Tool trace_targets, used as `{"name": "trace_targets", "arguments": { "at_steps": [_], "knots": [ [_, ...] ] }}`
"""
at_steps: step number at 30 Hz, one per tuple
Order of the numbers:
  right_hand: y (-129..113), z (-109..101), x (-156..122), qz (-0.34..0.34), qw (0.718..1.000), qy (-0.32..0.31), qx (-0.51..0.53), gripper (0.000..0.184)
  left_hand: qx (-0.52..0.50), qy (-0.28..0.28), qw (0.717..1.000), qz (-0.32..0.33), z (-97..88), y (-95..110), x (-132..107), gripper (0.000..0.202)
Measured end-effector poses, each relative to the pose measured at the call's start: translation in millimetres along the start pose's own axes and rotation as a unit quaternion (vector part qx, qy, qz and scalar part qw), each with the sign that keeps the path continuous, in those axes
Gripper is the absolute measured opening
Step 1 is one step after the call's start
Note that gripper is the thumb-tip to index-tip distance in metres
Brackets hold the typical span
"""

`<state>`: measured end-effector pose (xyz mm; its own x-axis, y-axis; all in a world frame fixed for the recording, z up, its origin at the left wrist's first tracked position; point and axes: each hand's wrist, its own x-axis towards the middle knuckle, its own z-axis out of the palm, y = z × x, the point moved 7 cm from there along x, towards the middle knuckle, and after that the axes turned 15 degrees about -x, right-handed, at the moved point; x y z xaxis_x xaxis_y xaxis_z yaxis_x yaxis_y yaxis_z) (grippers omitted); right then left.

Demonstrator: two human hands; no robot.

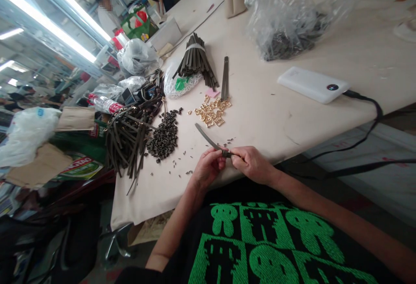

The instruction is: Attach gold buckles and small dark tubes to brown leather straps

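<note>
A dark strap (207, 136) runs between my two hands, its free end pointing up and left over the table. My left hand (209, 166) pinches it near the middle, where a small dark piece shows. Close against it, my right hand (251, 162) is closed around the other end, and its fingers hide that part. Just beyond my hands lies a pile of gold buckles (212, 111). Left of it is a heap of small dark loops (163, 136). A few more straps (225, 78) lie flat behind the buckles.
A tied bundle of straps (196, 59) rests farther back. Straps with gold buckles (126, 139) hang over the left table edge. On the right are a white power bank (308, 84) with a black cable (373, 106) and a clear plastic bag (276, 20). Two people work at the back.
</note>
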<state>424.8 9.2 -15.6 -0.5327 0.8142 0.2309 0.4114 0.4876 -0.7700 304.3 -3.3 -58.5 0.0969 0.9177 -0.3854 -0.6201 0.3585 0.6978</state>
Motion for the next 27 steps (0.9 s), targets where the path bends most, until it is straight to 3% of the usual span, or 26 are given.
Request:
{"name": "trace_targets", "arguments": {
  "at_steps": [4, 9, 13, 21, 27],
  "knots": [
    [1.8, 2.8, -0.7, 0.013, 1.000, 0.000, -0.018, 0.031, -0.013, 0.005, 1.000, -0.005, -1.4, -2.6, -2.1, 0.034],
    [4.1, 3.3, -0.5, 0.028, 0.998, 0.017, -0.050, 0.028, 0.013, 0.016, 0.998, 0.062, -2.8, -4.7, -8.6, 0.033],
    [5.3, 6.4, -0.8, 0.040, 0.998, -0.005, -0.054, 0.026, 0.044, 0.004, 0.994, 0.101, -0.7, -5.6, -9.5, 0.029],
    [-4.9, 0.4, -9.8, -0.041, 0.996, -0.080, -0.020, 0.016, -0.022, 0.015, 0.999, 0.048, -3.2, -3.1, -6.1, 0.031],
    [-0.1, -0.2, -16.5, 0.006, 0.995, -0.087, -0.047, 0.026, -0.043, 0.033, 0.997, 0.053, -4.4, -4.6, -4.9, 0.036]
  ]
}}
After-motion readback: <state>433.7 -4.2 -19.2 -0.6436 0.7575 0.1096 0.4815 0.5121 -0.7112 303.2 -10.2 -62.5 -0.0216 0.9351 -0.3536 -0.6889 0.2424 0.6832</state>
